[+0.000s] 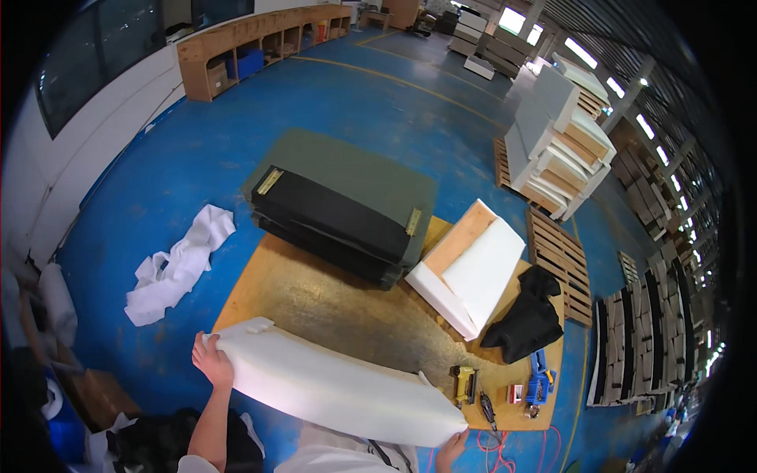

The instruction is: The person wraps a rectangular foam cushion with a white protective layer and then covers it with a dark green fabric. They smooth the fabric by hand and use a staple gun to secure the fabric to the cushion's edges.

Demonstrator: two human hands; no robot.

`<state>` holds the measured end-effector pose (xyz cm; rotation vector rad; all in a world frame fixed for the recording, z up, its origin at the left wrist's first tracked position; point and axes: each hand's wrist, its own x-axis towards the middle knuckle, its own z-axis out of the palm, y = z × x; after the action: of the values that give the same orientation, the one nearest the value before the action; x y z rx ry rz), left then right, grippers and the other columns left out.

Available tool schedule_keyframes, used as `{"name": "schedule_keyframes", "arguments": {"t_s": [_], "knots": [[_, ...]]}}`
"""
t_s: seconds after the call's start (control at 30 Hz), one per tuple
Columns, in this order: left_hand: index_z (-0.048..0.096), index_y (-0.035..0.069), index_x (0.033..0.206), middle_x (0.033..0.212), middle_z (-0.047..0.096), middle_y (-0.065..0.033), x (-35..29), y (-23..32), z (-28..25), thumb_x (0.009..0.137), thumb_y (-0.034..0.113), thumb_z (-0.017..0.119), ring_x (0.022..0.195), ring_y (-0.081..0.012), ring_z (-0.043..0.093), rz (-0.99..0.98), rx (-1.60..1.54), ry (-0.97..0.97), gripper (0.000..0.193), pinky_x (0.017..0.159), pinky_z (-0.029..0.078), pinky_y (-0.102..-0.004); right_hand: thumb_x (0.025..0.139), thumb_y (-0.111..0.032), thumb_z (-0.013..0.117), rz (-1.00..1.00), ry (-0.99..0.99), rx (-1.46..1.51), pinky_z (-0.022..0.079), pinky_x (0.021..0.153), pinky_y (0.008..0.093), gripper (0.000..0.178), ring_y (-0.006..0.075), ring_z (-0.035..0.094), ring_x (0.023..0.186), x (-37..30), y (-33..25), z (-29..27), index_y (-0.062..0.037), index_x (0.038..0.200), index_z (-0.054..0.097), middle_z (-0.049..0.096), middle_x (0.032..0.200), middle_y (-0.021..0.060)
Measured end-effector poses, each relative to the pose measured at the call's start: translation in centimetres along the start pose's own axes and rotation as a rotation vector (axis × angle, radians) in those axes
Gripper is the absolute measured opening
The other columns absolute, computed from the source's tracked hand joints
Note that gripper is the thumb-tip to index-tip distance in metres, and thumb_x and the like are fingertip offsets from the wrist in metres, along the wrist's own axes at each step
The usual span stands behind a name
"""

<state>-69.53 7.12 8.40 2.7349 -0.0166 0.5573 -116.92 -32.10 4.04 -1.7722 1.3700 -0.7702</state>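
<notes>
Left hand: bare hand (213, 363), grasping the left end of the long white padded panel (339, 386).
Right hand: bare hand (453, 451), touching the panel's right corner; fingers mostly hidden, grip cannot be told.
Panel position: across the near edge of the brown wooden table (315, 280).
Tools, table's right corner: yellow-and-black staple gun (465, 384), black handheld tool (487, 408), small red-and-white box (515, 393); box print too small to read.
Table, farther: crumpled black fabric (524, 319), white-padded wooden frame (485, 272).
Dark green-and-black block (347, 185): far table edge; two yellowish strips, markings illegible.
Background: stacked white padded pieces (544, 98) on pallets.
</notes>
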Motion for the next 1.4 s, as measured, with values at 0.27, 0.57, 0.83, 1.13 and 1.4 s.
{"name": "schedule_keyframes", "arguments": {"t_s": [0.27,0.57,0.83,1.13,1.4], "knots": [[0.067,0.010,0.114,0.142,0.047,-0.0174,-0.2,1.2,-1.5,0.075,0.005,0.056,0.125,-0.0361,0.043,-0.039,0.047,-0.028,0.041,0.107,0.028,-0.0522,0.096,-0.010,0.054,-0.462,-0.109,-0.359,0.043,0.105,0.0460,0.046,0.0402,0.054,0.124,0.1,-12.8,2.2,0.0020,0.140,0.051,0.058,0.133,0.0275],[0.055,0.019,0.140,0.153,0.039,-0.0193,6.6,2.5,-3.0,0.089,0.029,0.056,0.134,-0.0431,0.043,-0.028,0.036,-0.576,0.052,0.111,0.033,-0.0580,0.089,-0.017,0.065,-1.167,-1.056,-0.039,0.032,0.116,0.0506,0.058,0.0417,0.040,0.140,-9.5,-31.5,24.8,-0.0007,0.141,0.048,0.046,0.147,0.0247],[0.051,0.015,0.142,0.130,0.063,-0.0200,6.8,-5.6,-1.6,0.098,0.060,0.048,0.113,-0.0424,0.063,-0.090,-0.483,-0.722,0.063,0.093,0.053,-0.0500,0.087,-0.023,0.065,-1.230,-0.700,-0.248,0.036,0.106,0.0544,0.054,0.0448,0.051,0.124,-8.0,-30.9,38.2,0.0017,0.134,0.054,0.054,0.136,0.0271],[0.071,0.012,0.108,0.108,0.071,-0.0159,5.1,-25.4,5.2,0.092,0.045,0.058,0.100,-0.0349,0.068,0.276,-0.413,-1.565,0.039,0.082,0.053,-0.0493,0.093,-0.023,0.059,-0.826,-0.598,-0.555,0.038,0.098,0.0520,0.039,0.0425,0.055,0.110,-12.8,-41.1,47.8,-0.0003,0.125,0.060,0.062,0.117,0.0227],[0.072,0.008,0.113,0.109,0.073,-0.0176,24.9,-45.3,8.4,0.091,0.031,0.057,0.103,-0.0367,0.070,-0.085,0.027,-1.309,0.036,0.083,0.057,-0.0504,0.097,-0.023,0.055,-0.710,-0.476,-0.646,0.041,0.099,0.0514,0.031,0.0415,0.057,0.108,-14.0,-42.6,53.7,0.0029,0.110,0.065,0.065,0.109,0.0231]]}}
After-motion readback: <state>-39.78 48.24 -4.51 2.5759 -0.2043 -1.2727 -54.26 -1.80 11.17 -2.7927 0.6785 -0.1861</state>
